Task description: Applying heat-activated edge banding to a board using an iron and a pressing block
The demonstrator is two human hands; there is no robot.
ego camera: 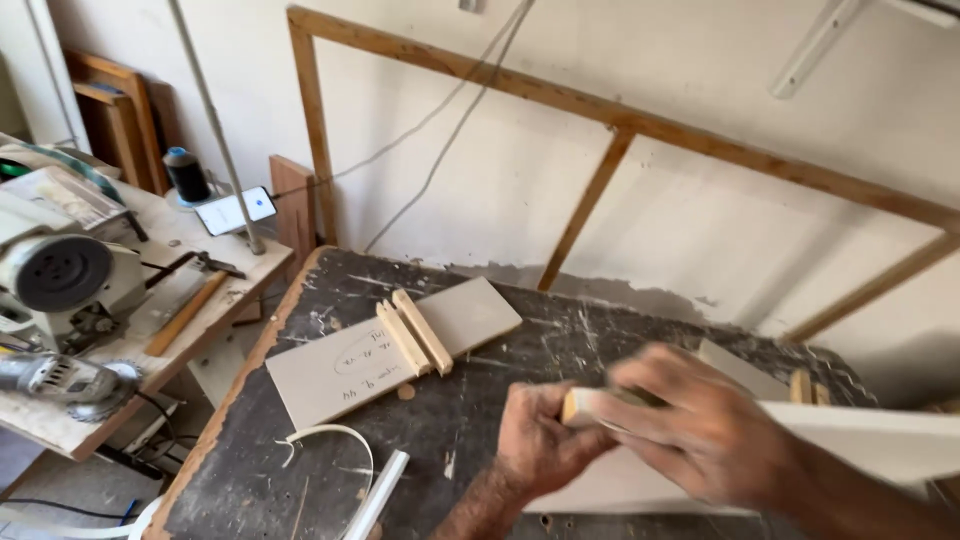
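Note:
My left hand (540,435) and my right hand (700,425) are together at the lower middle of a dark, scuffed workbench (330,455). Both grip the end of a pale board (880,440) that runs off to the right; a light wooden edge shows between the fingers. The hands are blurred. Under them lies another pale panel (610,485). To the left, a flat grey-beige board (340,375) with pencil marks rests on the bench, with two short wooden strips (415,333) lying across it side by side.
A white edging strip (335,440) curls near the bench's front left beside a white bar (380,495). A side table (215,270) at left carries a power saw (55,285), a grinder (60,380), a phone (235,212) and a dark spool (187,175). A wooden frame (610,165) leans on the wall.

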